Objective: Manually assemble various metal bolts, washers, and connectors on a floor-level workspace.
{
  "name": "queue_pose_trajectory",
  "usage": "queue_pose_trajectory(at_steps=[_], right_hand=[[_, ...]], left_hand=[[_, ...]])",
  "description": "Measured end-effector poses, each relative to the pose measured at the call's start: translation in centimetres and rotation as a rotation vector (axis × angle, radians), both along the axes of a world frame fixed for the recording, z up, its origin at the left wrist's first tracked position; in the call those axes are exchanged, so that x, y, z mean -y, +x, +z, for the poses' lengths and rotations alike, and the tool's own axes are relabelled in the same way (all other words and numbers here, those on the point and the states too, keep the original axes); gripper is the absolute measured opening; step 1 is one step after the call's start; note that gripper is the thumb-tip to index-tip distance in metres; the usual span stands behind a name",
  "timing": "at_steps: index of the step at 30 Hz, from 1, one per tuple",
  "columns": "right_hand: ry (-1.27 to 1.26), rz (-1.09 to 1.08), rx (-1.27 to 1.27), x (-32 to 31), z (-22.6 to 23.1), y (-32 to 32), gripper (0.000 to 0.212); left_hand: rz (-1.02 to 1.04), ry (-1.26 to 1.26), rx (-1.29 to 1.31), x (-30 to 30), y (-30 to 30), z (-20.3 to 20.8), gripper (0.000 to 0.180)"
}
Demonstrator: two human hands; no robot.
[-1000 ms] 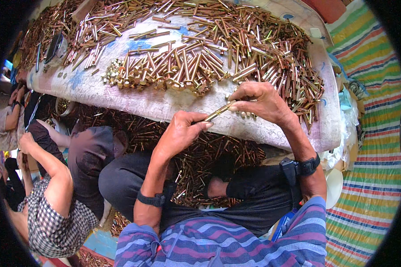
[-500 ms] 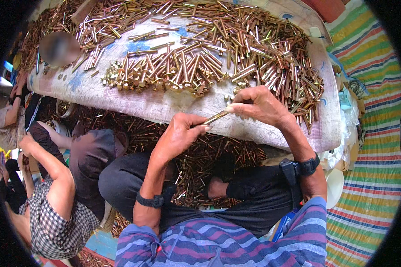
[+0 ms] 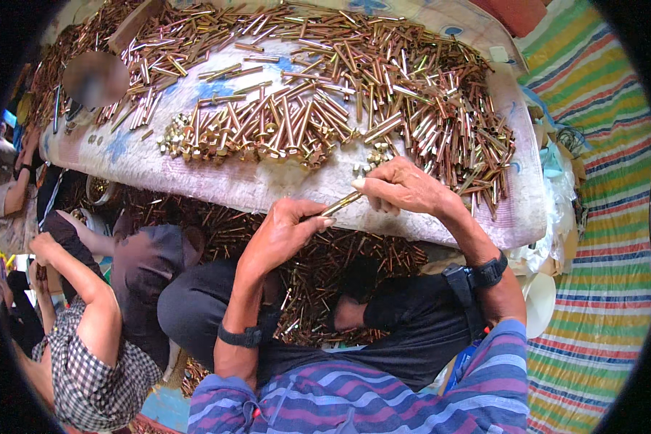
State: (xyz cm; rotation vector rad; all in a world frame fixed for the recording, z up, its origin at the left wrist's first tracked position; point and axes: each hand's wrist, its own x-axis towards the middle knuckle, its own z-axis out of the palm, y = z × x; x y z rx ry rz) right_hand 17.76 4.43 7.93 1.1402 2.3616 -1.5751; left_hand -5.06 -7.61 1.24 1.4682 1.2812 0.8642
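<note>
A slim brassy bolt (image 3: 340, 205) spans the gap between my two hands, tilted up toward the right, just over the front edge of the table. My left hand (image 3: 278, 231) pinches its lower end between thumb and fingers. At the other end, the thumb and fingers of my right hand (image 3: 403, 186) close around the tip and cover it. Beyond my right hand lies a small cluster of nuts (image 3: 376, 155). Farther left, a heap of bolts (image 3: 289, 134) rests with hex heads toward me.
Loose metal sleeves (image 3: 441, 108) cover much of the cloth-covered table (image 3: 224, 177). More metal pieces (image 3: 318, 282) lie below, around my legs. At left sits a person in a checked shirt (image 3: 94, 380). A striped sheet (image 3: 593, 289) spreads at right, beside plastic bags (image 3: 557, 195).
Both hands have shifted slightly left and down in the view with the bolt still between them. The right fingers have changed their hold at its end. My view has moved a little.
</note>
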Motion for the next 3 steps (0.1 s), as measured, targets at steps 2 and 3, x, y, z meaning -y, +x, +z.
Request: queue_pose_trajectory(at_steps=[2, 3], right_hand=[[0.023, -0.005, -0.066, 0.05, -0.1, -0.12, 0.042], [0.187, 0.037, -0.114, -0.03, -0.33, -0.04, 0.039]], left_hand=[[0.025, 0.009, 0.002, 0.04, -0.06, -0.02, 0.021], [0.027, 0.012, 0.002, 0.0, -0.15, 0.03, 0.021]])
